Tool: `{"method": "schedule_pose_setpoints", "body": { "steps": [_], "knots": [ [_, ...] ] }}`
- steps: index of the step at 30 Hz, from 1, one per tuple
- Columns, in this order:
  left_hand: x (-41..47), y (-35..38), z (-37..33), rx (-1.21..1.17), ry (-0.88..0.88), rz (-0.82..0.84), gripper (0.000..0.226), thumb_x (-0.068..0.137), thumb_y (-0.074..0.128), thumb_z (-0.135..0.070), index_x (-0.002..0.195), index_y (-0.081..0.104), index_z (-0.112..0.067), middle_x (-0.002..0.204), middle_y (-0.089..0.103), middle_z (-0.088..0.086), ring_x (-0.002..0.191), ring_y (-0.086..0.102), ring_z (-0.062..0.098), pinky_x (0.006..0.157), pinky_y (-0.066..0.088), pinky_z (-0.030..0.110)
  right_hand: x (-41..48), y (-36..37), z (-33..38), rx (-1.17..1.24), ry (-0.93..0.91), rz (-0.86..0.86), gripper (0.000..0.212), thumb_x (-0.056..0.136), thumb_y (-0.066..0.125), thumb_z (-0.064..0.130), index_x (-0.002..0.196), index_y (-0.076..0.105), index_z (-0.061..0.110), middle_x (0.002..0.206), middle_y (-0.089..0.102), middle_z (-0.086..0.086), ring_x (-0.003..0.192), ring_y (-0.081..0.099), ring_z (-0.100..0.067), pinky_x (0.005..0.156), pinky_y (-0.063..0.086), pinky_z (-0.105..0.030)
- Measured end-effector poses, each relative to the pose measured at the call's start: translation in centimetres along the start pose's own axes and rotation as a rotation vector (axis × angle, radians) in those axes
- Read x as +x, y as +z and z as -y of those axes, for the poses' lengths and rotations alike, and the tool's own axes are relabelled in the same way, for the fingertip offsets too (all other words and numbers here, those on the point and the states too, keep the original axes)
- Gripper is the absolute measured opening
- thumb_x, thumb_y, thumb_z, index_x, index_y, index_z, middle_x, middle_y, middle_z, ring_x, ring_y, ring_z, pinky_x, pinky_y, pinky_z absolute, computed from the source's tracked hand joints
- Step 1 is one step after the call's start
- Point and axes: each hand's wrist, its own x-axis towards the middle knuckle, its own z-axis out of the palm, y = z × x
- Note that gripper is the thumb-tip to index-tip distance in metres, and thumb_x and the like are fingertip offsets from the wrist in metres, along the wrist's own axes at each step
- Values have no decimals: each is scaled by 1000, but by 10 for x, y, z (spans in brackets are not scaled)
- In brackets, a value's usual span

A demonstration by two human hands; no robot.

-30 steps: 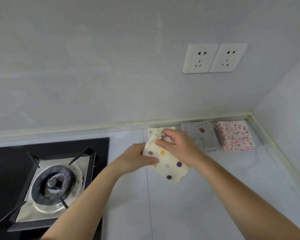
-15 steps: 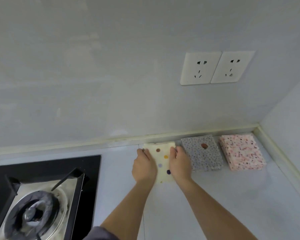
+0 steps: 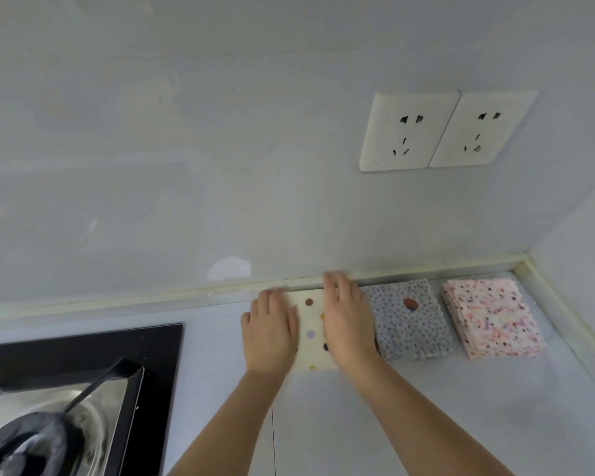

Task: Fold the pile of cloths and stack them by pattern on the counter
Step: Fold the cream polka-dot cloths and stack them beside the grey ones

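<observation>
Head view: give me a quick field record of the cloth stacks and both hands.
cream polka-dot cloth: folded, flat on the counter, leftmost of three
left hand: flat, pressing its left edge
right hand: flat, pressing its right side
grey dotted stack: middle, beside the right hand
pink speckled stack: rightmost, near the corner
stove: far left, apart from cloths
</observation>
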Motion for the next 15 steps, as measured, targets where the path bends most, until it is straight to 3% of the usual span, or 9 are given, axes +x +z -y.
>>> {"method": "schedule_pose_setpoints", "body": {
  "steps": [3, 5, 8, 11, 13, 15],
  "knots": [
    [-18, 8, 8, 122, 238, 159, 52, 100, 22, -34, 135, 53, -10, 141, 51, 5, 131, 48, 22, 102, 41, 44, -20, 10, -6, -25, -138, 75, 51, 79, 35, 16, 116, 67, 0, 124, 64, -16, 115, 62, -30, 94, 52, -44],
    [-28, 11, 11, 185, 221, 305, 61, 103, 10, -37, 139, 48, -7, 148, 43, 7, 136, 42, 21, 108, 38, 50, -36, 19, -9, -45, -119, 220, 56, 85, 34, 28, 123, 63, -1, 130, 60, -16, 121, 58, -29, 105, 38, -45],
    [-24, 14, 12, 233, 153, 424, 68, 100, 1, -40, 144, 40, -6, 153, 32, 8, 141, 34, 21, 110, 35, 52, -43, 27, -8, -52, -81, 292, 60, 87, 33, 33, 130, 57, -1, 138, 54, -16, 127, 53, -28, 105, 26, -44],
    [-11, 6, 9, 249, 190, 556, 82, 82, -20, -49, 153, -2, -12, 159, -13, 0, 148, -8, 17, 119, 2, 49, -35, 26, -9, -58, -62, 301, 61, 86, 33, 35, 126, 61, -1, 135, 57, -16, 123, 57, -28, 107, 29, -45],
    [-12, -6, 9, 172, 143, 586, 87, 75, -22, -53, 152, -10, -15, 157, -23, -3, 146, -17, 14, 119, -4, 47, -34, 12, -4, -23, -26, 328, 60, 87, 32, 36, 124, 62, -1, 131, 60, -16, 120, 59, -29, 104, 40, -48],
    [-27, -26, 13, 49, 75, 509, 79, 83, -12, -56, 153, -9, -17, 156, -22, -6, 144, -20, 9, 119, -4, 42, -44, -7, 4, 39, -9, 300, 58, 90, 32, 32, 129, 56, -3, 135, 56, -18, 124, 56, -30, 100, 43, -51]
  ]
}}
